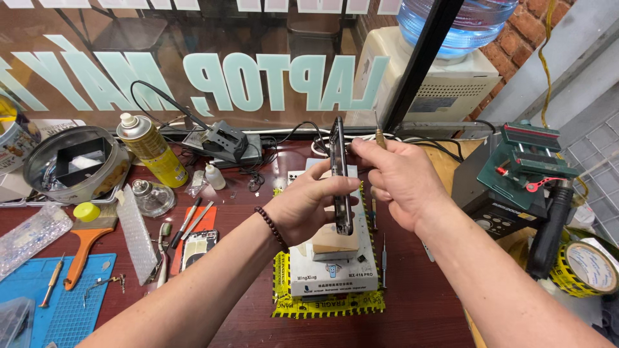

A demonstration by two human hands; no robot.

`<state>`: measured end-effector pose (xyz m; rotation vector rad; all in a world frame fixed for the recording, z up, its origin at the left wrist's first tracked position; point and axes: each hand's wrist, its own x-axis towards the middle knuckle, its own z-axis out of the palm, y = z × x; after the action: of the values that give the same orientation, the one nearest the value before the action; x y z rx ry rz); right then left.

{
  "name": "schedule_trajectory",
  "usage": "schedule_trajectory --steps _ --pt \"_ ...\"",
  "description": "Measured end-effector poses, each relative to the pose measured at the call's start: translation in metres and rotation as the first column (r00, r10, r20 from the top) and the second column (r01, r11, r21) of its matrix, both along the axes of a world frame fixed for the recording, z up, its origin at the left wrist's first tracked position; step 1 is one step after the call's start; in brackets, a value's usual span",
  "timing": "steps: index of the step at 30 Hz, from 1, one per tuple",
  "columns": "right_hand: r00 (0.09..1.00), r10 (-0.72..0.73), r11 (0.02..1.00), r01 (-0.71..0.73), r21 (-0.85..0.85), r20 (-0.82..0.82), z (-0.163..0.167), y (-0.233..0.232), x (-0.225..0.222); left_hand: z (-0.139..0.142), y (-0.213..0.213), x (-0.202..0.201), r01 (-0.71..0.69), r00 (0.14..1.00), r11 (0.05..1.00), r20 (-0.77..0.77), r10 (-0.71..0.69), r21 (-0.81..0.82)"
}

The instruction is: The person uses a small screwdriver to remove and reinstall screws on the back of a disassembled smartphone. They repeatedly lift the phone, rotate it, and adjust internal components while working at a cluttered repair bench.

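Observation:
My left hand (308, 205) grips a dark smartphone (340, 174), held on edge and nearly upright above a grey heating plate (332, 274). A bead bracelet sits on that wrist. My right hand (394, 182) touches the phone's upper edge with thumb and forefinger and also holds a thin metal-tipped tool (380, 136) that points up. A small tan block (335, 240) rests on the plate just below the phone.
A yellow spray can (152, 150), a round metal tin (72, 164), a small glass bottle (152, 196), tweezers, an orange-handled brush (87, 240) and a blue mat (61, 303) lie at left. A green clamp fixture (525, 164), a hot-air handle (551, 229) and a tape roll (588, 267) stand at right.

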<state>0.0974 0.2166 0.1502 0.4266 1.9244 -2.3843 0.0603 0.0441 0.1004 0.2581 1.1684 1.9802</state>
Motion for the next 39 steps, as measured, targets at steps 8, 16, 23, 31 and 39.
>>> schedule_trajectory --steps 8,16,23,31,39 --pt "0.997 -0.083 0.995 0.083 -0.051 0.005 -0.006 -0.010 -0.002 0.004 0.001 0.001 -0.213 0.966 0.950 -0.197 0.170 -0.227" --pt "0.997 -0.074 0.982 0.076 -0.175 0.016 -0.008 0.002 -0.002 0.015 0.007 -0.002 -0.283 0.915 0.911 -0.371 0.162 -0.301" --pt "0.991 -0.127 0.973 0.133 -0.187 0.045 -0.009 0.002 -0.004 0.018 0.011 -0.005 -0.288 0.905 0.912 -0.394 0.159 -0.294" --pt "0.993 -0.108 0.972 0.116 -0.205 0.046 -0.009 -0.003 -0.009 0.013 0.007 -0.006 -0.331 0.882 0.903 -0.431 0.191 -0.276" --pt "0.991 -0.131 0.970 0.130 -0.204 0.008 -0.010 -0.004 -0.013 0.019 0.011 -0.007 -0.395 0.827 0.884 -0.515 0.224 -0.251"
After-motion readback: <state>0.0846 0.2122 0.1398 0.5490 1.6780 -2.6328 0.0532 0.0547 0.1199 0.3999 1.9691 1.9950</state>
